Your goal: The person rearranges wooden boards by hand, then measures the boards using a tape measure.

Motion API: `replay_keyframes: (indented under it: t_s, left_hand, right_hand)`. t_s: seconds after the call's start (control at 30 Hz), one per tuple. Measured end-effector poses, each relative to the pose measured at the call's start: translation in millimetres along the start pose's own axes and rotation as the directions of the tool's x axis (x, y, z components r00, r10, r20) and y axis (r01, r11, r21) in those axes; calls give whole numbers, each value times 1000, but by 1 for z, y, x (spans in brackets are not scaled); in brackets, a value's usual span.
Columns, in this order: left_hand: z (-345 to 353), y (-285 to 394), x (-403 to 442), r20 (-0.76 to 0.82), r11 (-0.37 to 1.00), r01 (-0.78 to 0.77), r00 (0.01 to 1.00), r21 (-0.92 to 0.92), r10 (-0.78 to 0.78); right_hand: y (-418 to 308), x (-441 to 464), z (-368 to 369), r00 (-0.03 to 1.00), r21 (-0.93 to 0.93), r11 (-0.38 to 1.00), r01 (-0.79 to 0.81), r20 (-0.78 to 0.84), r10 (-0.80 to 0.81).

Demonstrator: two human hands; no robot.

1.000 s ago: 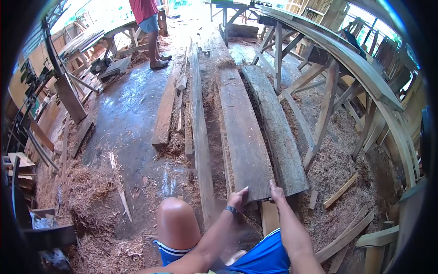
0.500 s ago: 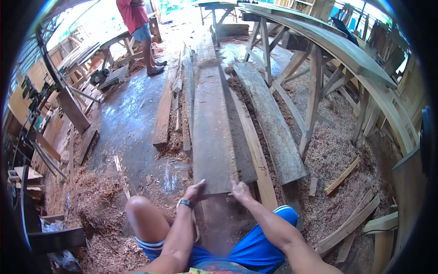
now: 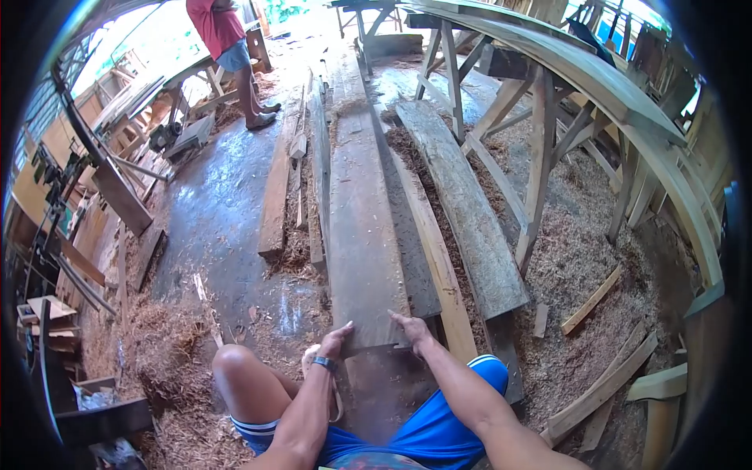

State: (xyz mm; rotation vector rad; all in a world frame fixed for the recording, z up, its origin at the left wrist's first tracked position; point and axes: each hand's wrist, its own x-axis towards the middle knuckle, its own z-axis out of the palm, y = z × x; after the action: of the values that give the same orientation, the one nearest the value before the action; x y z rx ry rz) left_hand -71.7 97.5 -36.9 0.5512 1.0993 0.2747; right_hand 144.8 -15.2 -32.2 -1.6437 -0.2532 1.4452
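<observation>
A long, wide brown plank (image 3: 364, 227) runs away from me, its near end between my knees. My left hand (image 3: 335, 342) grips the left corner of that end, with a watch on the wrist. At the right corner, my right hand (image 3: 411, 329) holds the edge, its thumb or a finger lying on the top face. Beneath and to the right of the plank lie a darker board (image 3: 419, 274) and a narrow pale board (image 3: 442, 282). The undersides of both hands are hidden.
A rough grey slab (image 3: 470, 219) lies further right, beside a trestle bench (image 3: 540, 157) bearing long boards. A person (image 3: 223, 47) stands at the back left. Reddish timber (image 3: 276, 204) lies left of the plank. Wood shavings (image 3: 164, 337) cover much of the floor.
The wide plank's near end has shifted left, away from the grey slab, with both hands on it. The narrow pale board beneath has come further into view. My knees have moved apart.
</observation>
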Motion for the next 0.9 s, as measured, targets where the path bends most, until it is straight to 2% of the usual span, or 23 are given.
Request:
replay_keyframes:
  t_s: [0.1,0.13,0.2,0.27,0.3,0.37,0.43,0.47,0.53,0.57,0.6,0.63,0.67,0.7,0.8,0.83,0.9]
  left_hand:
    - [39,-19,1,10,986,-113,993,-125,116]
    - [47,-29,6,24,973,-142,989,-181,149]
    - [35,-69,74,-172,983,-181,968,33,184]
    - [67,-60,48,-374,869,-151,858,471,352]
    - [87,-45,20,-393,809,-97,836,580,382]
    - [103,-44,19,-414,835,-49,852,548,321]
    - [116,-31,1,-416,819,20,869,573,269]
    - [113,-40,10,-377,883,-60,889,466,259]
    - [113,-48,16,-290,952,-205,919,226,267]
    - [111,-53,18,-193,981,-190,965,-46,178]
    - [109,-51,21,-173,978,-169,974,-122,147]
    - [104,-54,24,-150,970,-143,982,-198,114]
    - [98,-60,26,-128,957,-111,989,-268,79]
    - [85,-79,53,-137,940,-210,974,-271,178]
    - [92,-75,40,-367,919,-44,923,-392,-112]
    - [125,-39,-26,-377,902,-115,924,-415,-56]
    - [122,-50,-10,-393,886,-154,919,-438,-35]
  right_hand:
    - [1,-1,-22,983,-87,996,-28,-183,11]
    - [-3,-6,-29,985,-54,998,-31,-172,22]
    - [-11,-14,-42,988,10,999,-42,-148,43]
    - [-6,-7,-58,993,51,999,-14,-112,20]
    - [-11,-13,-63,996,76,997,-12,-88,19]
    - [-20,-23,-69,995,86,996,22,-100,-14]
    - [-32,-33,-76,984,-34,998,50,-172,-55]
    - [-35,-36,-79,976,-91,994,58,-203,-76]
    - [-43,-43,-74,940,-343,939,21,-313,-136]
    - [-47,-48,-71,919,-474,880,-29,-359,-163]
    - [-56,-55,-63,895,-594,800,-86,-400,-200]
    - [-56,-58,-52,813,-690,708,-150,-493,-309]
    - [-58,-61,-44,823,-707,695,-130,-468,-322]
    - [-62,-67,-35,833,-718,687,-114,-446,-328]
    - [-64,-78,-20,836,-736,669,-108,-431,-339]
    - [-66,-80,-19,839,-733,672,-106,-429,-335]
    - [-67,-79,-20,829,-738,669,-86,-425,-363]
